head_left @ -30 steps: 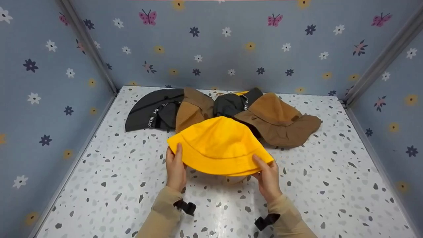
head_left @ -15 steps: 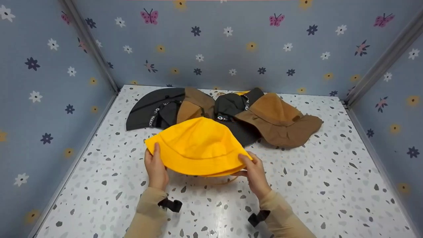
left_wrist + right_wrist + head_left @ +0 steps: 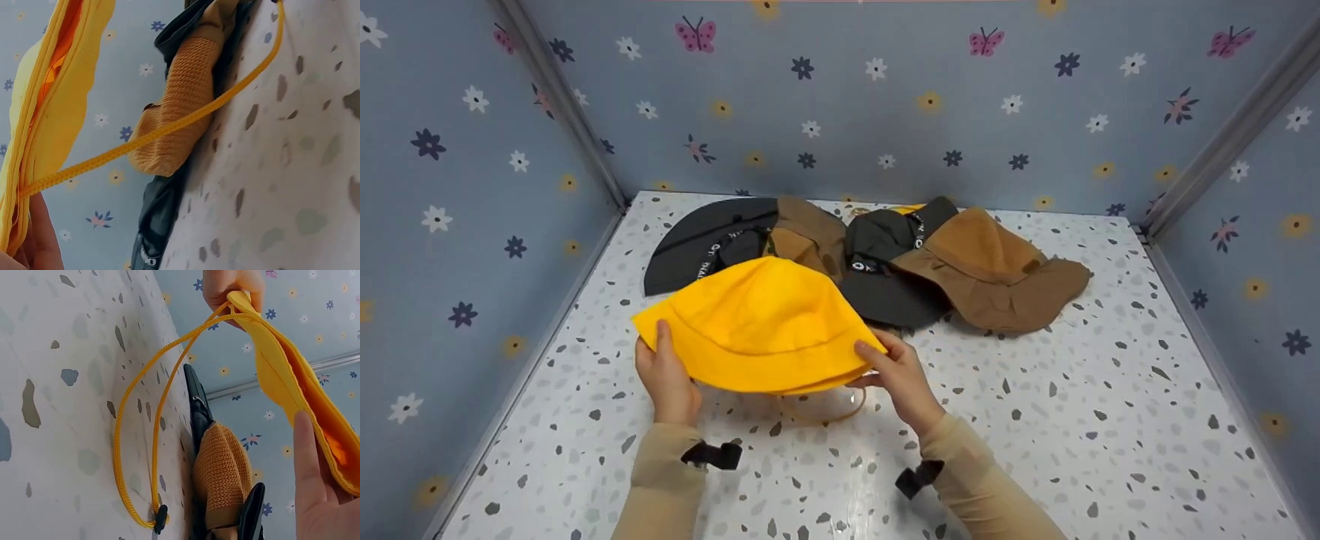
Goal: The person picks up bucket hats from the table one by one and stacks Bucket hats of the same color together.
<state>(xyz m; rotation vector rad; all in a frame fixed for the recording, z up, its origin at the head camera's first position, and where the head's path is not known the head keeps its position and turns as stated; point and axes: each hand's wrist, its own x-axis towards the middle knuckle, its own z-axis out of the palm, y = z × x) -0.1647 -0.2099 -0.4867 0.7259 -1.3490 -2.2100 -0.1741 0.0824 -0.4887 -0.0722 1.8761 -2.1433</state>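
A yellow bucket hat (image 3: 757,322), folded flat with its crown up, is held between both hands above the speckled surface. My left hand (image 3: 669,382) grips the left end of the brim, thumb on the near face. At the other end, my right hand (image 3: 901,379) pinches the brim between thumb and fingers. A yellow chin cord (image 3: 126,416) hangs in a loop below the brim, with a dark toggle (image 3: 161,519) at its lower end. The left wrist view shows the brim's layers slightly parted, with the cord (image 3: 157,132) running from them.
Behind the held hat lie a black hat (image 3: 690,247), a brown hat (image 3: 814,225), a black cap (image 3: 892,296) and another brown hat (image 3: 990,262). A yellow bit (image 3: 907,209) shows behind them. Flowered walls (image 3: 840,97) enclose the speckled tabletop (image 3: 1072,435).
Both hands have carried the yellow bucket hat leftward across the view, keeping their grip. More of the black cap behind it now shows. The other hats have stayed put.
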